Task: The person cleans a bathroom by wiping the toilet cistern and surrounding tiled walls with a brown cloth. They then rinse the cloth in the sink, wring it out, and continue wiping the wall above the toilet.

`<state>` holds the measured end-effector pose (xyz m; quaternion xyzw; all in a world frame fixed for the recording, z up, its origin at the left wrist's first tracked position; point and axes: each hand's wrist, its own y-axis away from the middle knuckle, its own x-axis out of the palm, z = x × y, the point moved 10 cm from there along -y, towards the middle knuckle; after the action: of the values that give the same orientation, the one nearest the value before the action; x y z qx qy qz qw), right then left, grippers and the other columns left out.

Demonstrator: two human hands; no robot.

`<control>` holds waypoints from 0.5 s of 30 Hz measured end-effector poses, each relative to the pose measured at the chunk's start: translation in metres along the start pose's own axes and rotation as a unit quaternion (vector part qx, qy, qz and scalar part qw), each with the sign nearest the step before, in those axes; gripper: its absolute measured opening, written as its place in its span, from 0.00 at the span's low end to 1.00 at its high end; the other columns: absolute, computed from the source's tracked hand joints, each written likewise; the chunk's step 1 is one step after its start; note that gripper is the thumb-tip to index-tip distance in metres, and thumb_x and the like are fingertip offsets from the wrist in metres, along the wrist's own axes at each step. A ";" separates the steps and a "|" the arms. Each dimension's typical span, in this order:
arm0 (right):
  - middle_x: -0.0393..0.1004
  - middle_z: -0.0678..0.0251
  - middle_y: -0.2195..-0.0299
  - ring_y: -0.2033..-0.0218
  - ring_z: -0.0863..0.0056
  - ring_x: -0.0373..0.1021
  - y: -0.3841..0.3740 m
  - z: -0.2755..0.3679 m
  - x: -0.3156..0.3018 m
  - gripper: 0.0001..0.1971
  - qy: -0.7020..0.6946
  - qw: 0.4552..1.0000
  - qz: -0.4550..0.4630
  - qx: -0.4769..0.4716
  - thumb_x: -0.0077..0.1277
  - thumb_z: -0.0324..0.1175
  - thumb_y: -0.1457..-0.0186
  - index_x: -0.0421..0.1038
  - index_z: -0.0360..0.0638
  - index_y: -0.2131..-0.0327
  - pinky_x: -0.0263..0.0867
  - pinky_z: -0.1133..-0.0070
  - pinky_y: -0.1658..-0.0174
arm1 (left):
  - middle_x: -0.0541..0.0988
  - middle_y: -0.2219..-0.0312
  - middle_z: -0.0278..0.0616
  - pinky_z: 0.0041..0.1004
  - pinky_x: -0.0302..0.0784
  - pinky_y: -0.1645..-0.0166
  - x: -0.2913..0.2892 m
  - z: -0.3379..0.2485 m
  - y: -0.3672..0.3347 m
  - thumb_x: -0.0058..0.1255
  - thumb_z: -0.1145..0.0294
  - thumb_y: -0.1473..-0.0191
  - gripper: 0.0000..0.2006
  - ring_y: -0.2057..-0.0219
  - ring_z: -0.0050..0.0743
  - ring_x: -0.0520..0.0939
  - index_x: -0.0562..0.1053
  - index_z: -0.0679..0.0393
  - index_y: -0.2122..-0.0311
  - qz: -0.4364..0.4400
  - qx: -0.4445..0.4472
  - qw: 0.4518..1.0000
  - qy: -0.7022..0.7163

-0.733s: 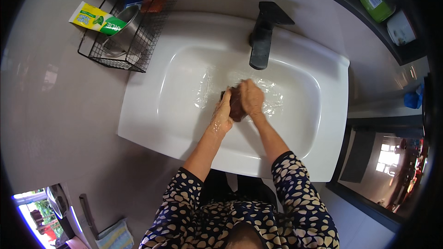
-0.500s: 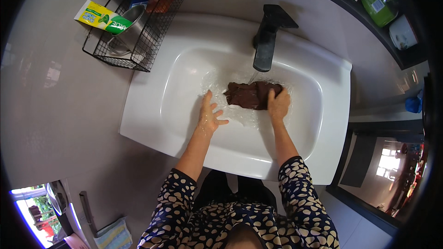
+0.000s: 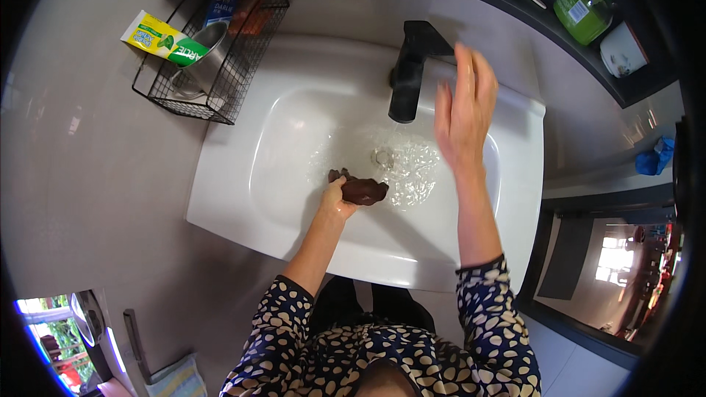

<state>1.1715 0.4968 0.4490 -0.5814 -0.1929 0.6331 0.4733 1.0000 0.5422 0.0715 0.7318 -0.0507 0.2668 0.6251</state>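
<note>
Bunched up and wet, a dark brown cloth is gripped in my left hand, low over the front middle of the white sink. My right hand is raised to the right of the black faucet, fingers stretched out and nothing in them. Its fingertips are close to the end of the faucet's lever; whether they touch it I cannot tell. Under the spout, rippling water lies around the drain.
A black wire basket at the back left holds a metal cup and a yellow-green toothpaste tube. On a dark shelf at the back right are a green pump bottle and a white cup. A striped towel hangs at the lower left.
The cloth, formerly spread under the spout beneath my right hand, is now bunched in my left hand, nearer the front. My right hand has let go and risen toward the faucet lever.
</note>
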 end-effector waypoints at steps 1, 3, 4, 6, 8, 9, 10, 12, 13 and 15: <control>0.62 0.55 0.50 0.48 0.58 0.60 -0.010 -0.006 0.006 0.23 0.022 1.000 0.004 -0.011 0.51 0.27 0.51 0.62 0.36 0.50 0.55 0.67 0.48 | 0.73 0.63 0.42 0.45 0.76 0.55 0.001 -0.003 0.012 0.37 0.70 0.39 0.08 0.62 0.40 0.77 0.68 0.59 0.59 -0.028 0.019 0.999 -0.005; 0.61 0.55 0.48 0.46 0.58 0.58 0.000 -0.006 0.021 0.25 0.027 0.998 0.052 -0.009 0.51 0.28 0.51 0.60 0.36 0.49 0.55 0.68 0.47 | 0.72 0.60 0.45 0.48 0.74 0.52 -0.003 -0.009 0.012 0.38 0.70 0.40 0.07 0.60 0.42 0.75 0.68 0.60 0.61 -0.020 0.033 0.997 0.060; 0.61 0.55 0.48 0.45 0.57 0.57 0.006 -0.008 0.029 0.26 0.029 0.997 0.075 -0.008 0.52 0.28 0.51 0.60 0.36 0.48 0.55 0.68 0.47 | 0.71 0.60 0.46 0.48 0.73 0.52 -0.007 -0.012 0.011 0.38 0.71 0.40 0.07 0.58 0.43 0.75 0.68 0.61 0.61 -0.027 0.041 0.996 0.078; 0.60 0.54 0.47 0.44 0.57 0.56 0.027 -0.011 0.033 0.26 -0.025 0.995 0.091 0.010 0.52 0.28 0.51 0.59 0.36 0.47 0.54 0.68 0.46 | 0.71 0.59 0.48 0.49 0.72 0.50 -0.003 -0.016 0.023 0.38 0.70 0.41 0.08 0.56 0.44 0.74 0.67 0.62 0.60 -0.027 0.055 0.993 0.105; 0.60 0.53 0.46 0.45 0.57 0.56 0.046 -0.010 0.019 0.26 -0.079 0.994 0.075 0.033 0.51 0.27 0.51 0.58 0.35 0.47 0.54 0.67 0.45 | 0.71 0.59 0.49 0.51 0.70 0.49 0.003 -0.025 0.034 0.37 0.69 0.41 0.09 0.54 0.45 0.72 0.66 0.62 0.59 -0.010 0.073 0.990 0.120; 0.60 0.55 0.47 0.46 0.60 0.57 0.061 -0.019 0.006 0.26 -0.109 0.989 0.051 0.091 0.51 0.26 0.51 0.58 0.35 0.47 0.54 0.68 0.45 | 0.71 0.59 0.49 0.50 0.69 0.48 0.016 -0.024 0.042 0.37 0.67 0.41 0.11 0.53 0.44 0.72 0.66 0.62 0.58 0.037 0.060 0.990 0.124; 0.60 0.56 0.47 0.46 0.63 0.58 0.085 -0.028 -0.001 0.26 -0.140 0.978 0.028 0.149 0.50 0.25 0.51 0.57 0.36 0.46 0.54 0.69 0.45 | 0.71 0.58 0.49 0.50 0.69 0.48 0.026 -0.023 0.050 0.37 0.65 0.41 0.12 0.52 0.44 0.72 0.66 0.61 0.57 0.084 0.049 0.987 0.128; 0.61 0.61 0.48 0.47 0.70 0.58 0.168 -0.062 0.038 0.27 -0.350 0.819 0.078 0.448 0.50 0.32 0.48 0.56 0.39 0.45 0.54 0.72 0.44 | 0.71 0.55 0.47 0.47 0.65 0.45 0.051 -0.012 0.071 0.38 0.56 0.42 0.19 0.50 0.42 0.70 0.67 0.60 0.55 0.150 0.016 0.982 0.118; 0.61 0.63 0.49 0.48 0.72 0.58 0.202 -0.054 0.066 0.28 -0.448 0.723 0.132 0.509 0.49 0.38 0.47 0.55 0.41 0.44 0.54 0.74 0.44 | 0.71 0.54 0.46 0.46 0.65 0.45 0.055 -0.008 0.075 0.39 0.54 0.43 0.20 0.50 0.42 0.70 0.68 0.60 0.54 0.164 0.025 0.980 0.112; 0.62 0.65 0.49 0.49 0.73 0.60 0.253 -0.024 0.109 0.35 -0.578 0.528 0.182 0.595 0.48 0.56 0.48 0.54 0.46 0.43 0.55 0.75 0.44 | 0.70 0.53 0.45 0.43 0.64 0.44 0.069 0.003 0.084 0.40 0.52 0.44 0.22 0.50 0.41 0.70 0.68 0.59 0.53 0.195 0.041 0.975 0.097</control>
<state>1.1122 0.4587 0.1816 0.3048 0.1074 0.8714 0.3689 1.0256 0.5397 0.1773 0.7034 -0.1201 0.4550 0.5326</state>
